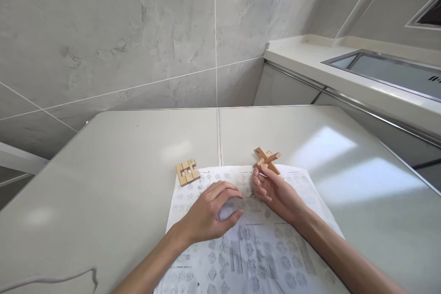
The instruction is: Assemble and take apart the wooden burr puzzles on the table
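Note:
Over the middle of a printed paper sheet (251, 239), my left hand (218, 209) is held with fingers curved and thumb apart, nothing between them. My right hand (270, 188) is at the upper right of the sheet, its fingertips at the near side of a crossed wooden piece assembly (267, 160). One bar of that assembly bears the number 2, and another sticks up to the right. Several flat wooden pieces (188, 172) lie side by side at the sheet's upper left corner, away from both hands.
The sheet lies on a pale table (120, 170) with a seam down its middle. A grey cord (51, 279) is at the lower left. Behind stands a grey tiled wall, and a counter (310, 57) with a glass-topped inset runs along the right.

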Available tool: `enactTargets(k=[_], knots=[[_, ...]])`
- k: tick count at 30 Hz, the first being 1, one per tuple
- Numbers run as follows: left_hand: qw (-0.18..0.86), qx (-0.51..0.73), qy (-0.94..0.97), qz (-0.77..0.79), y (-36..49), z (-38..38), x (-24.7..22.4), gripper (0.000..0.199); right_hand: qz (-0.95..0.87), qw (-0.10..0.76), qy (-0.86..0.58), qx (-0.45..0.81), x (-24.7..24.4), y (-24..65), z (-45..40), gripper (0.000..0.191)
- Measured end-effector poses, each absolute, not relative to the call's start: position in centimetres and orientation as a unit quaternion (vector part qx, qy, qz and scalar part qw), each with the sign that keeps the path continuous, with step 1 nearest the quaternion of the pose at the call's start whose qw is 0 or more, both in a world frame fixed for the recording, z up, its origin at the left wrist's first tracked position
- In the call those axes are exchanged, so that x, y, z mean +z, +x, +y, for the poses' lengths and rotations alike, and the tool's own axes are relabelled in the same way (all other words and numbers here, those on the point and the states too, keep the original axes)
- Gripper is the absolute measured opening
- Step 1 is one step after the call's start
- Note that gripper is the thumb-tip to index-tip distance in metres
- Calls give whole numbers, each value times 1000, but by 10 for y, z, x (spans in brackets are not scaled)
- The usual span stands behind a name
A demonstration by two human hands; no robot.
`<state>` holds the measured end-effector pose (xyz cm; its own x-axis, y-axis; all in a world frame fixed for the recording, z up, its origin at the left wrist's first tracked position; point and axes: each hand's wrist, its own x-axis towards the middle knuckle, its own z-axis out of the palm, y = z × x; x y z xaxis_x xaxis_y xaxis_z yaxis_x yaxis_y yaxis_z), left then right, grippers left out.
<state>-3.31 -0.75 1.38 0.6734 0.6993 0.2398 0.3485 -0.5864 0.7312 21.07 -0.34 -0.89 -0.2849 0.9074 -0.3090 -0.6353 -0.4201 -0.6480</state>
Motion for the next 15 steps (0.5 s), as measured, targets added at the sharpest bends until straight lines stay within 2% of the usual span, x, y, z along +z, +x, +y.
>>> enactTargets(k=[4, 7, 11, 15], knots=[[370, 266, 816, 356, -32, -6, 13, 22, -333, 443, -352, 755, -8, 207, -11, 42], [392, 283, 771, 416, -32, -8, 11, 29, -418, 395, -348, 740, -10, 208, -17, 45], [481, 323, 689, 436, -33, -9, 10, 60, -483, 339, -297, 751, -9, 209, -21, 41], [618, 325, 635, 330, -34, -8, 14, 98, -493, 302, -205, 790, -7, 206, -24, 33]])
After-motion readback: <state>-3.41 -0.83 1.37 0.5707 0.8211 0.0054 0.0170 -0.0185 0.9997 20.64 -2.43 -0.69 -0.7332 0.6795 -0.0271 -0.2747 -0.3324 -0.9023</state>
